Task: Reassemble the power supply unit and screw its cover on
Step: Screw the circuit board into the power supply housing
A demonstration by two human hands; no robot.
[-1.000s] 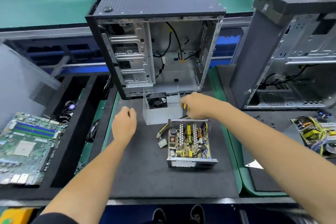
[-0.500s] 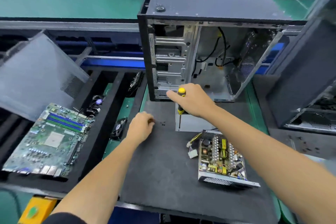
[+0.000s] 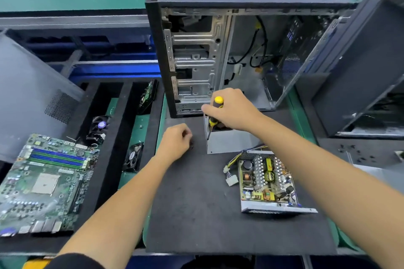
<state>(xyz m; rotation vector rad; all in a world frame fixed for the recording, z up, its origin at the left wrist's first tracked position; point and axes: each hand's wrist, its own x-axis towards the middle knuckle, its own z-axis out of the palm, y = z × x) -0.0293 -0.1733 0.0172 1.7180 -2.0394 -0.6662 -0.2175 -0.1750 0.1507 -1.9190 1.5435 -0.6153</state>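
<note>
Gripping the yellow-black screwdriver (image 3: 215, 113) in my right hand (image 3: 235, 111) over the stiff, sharp-edged sheet-metal PSU cover (image 3: 229, 142), left hand (image 3: 176, 143) curled at tiny black screws (image 3: 192, 144), I'd lift the open PSU base (image 3: 267, 183), mid-mat, by its metal walls since the exposed board looks fragile.

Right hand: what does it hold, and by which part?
The right hand holds a screwdriver by its black-and-yellow handle, tip pointing down.
</note>
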